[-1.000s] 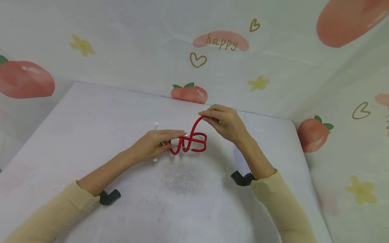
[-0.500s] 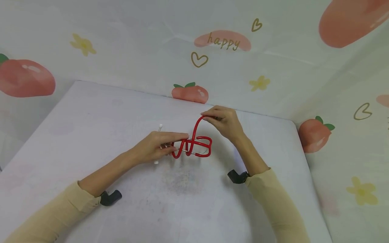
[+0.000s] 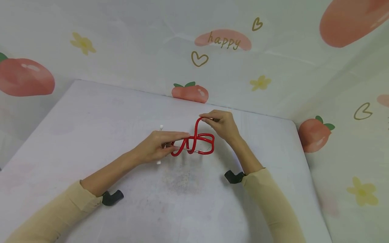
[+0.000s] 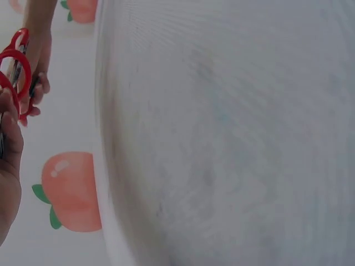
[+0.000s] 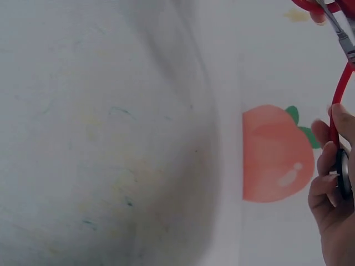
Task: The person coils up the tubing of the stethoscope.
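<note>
A stethoscope with red tubing (image 3: 213,145) is held above the table between both hands. Its tubing loops around the metal ear tubes, and white ear tips (image 3: 161,127) stick out beyond the left hand. My left hand (image 3: 153,146) pinches the ear tubes and wound tubing between thumb and fingers. Higher and to the right, my right hand (image 3: 224,126) grips the free length of tubing, which rises in an arc from the loops. In the right wrist view, the dark-rimmed chest piece (image 5: 344,174) lies within that hand's curled fingers.
A white table (image 3: 136,206) lies beneath, with its back edge against a printed cloth wall (image 3: 146,40). Another cloth wall (image 3: 340,162) stands at the right. Black curved pieces (image 3: 113,197) jut from both sleeve cuffs.
The looped stethoscope and the left hand have shifted slightly to the right. My right hand has come down and a little left, still holding the tubing, and its forearm has swung left.
</note>
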`<action>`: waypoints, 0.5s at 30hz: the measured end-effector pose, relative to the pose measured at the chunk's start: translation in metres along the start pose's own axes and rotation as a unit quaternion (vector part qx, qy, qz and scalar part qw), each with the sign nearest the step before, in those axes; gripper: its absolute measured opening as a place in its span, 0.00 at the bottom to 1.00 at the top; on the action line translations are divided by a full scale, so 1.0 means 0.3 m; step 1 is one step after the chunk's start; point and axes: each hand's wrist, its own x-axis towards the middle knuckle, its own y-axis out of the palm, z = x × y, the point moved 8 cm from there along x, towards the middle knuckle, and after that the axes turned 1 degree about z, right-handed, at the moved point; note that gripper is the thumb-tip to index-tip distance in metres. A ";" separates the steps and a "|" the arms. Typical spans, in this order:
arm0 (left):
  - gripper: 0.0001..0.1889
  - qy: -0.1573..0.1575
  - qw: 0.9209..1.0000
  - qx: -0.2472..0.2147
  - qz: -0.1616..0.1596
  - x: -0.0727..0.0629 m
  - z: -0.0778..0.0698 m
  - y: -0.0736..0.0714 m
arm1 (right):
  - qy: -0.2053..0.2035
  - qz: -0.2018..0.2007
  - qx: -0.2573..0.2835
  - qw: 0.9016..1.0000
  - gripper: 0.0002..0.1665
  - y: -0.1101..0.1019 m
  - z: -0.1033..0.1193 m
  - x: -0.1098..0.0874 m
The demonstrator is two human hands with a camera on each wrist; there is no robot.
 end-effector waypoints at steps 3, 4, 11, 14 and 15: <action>0.33 -0.009 1.000 0.011 -0.002 0.000 0.005 -0.002 | 0.030 0.005 -0.002 1.000 0.11 0.012 -0.021 -0.010; 0.33 -0.014 1.000 0.013 -0.003 0.000 0.007 -0.004 | 0.039 0.008 -0.002 0.999 0.11 0.016 -0.028 -0.014; 0.32 -0.046 0.999 0.009 -0.012 -0.003 0.024 -0.009 | 0.104 0.043 -0.004 0.994 0.13 0.064 -0.066 -0.042; 0.32 -0.051 0.998 0.007 -0.022 -0.003 0.029 -0.013 | 0.134 0.057 0.000 0.989 0.15 0.088 -0.080 -0.063; 0.31 -0.051 0.998 0.006 -0.027 -0.002 0.030 -0.016 | 0.141 0.059 -0.002 0.988 0.15 0.095 -0.084 -0.070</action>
